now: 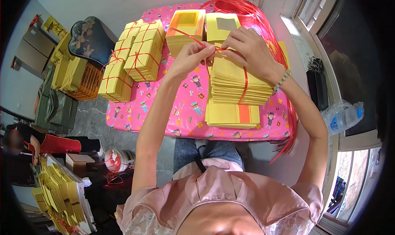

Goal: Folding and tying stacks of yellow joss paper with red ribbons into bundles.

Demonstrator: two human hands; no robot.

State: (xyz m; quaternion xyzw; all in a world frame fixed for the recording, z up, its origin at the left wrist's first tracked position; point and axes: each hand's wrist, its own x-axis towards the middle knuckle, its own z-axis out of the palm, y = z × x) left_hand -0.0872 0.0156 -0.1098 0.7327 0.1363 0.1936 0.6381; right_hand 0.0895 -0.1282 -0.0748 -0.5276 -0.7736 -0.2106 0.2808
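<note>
**Both hands on red string over yellow paper stack**

Person sits at a small table with a pink cartoon-print cloth (pixel 185 111). Left hand (pixel 193 56) is closed, fingertips pinching a red plastic string (pixel 193 38) that runs taut up and to the left from the pinch. Right hand (pixel 251 50) is closed too, fingers curled over the string right beside the left fingertips; the two hands nearly touch. Both sit on top of a tall stack of yellow paper (pixel 236 85) near the table's middle-right. A band of the red string runs down the front face of that stack. Stack rests on a wider, flatter pile of yellow sheets with an orange stripe (pixel 232 113).

Behind the hands: two loose yellow piles (pixel 187 25) at the far edge. To the left on the cloth, several tied bundles (pixel 142 54) already crossed with red string. A thick hank of loose red strings (pixel 247 11) drapes over the table's right side. Plastic water bottle (pixel 345 115) lies on the window ledge at right. Lower left, another person beside more yellow sheets (pixel 57 189).
</note>
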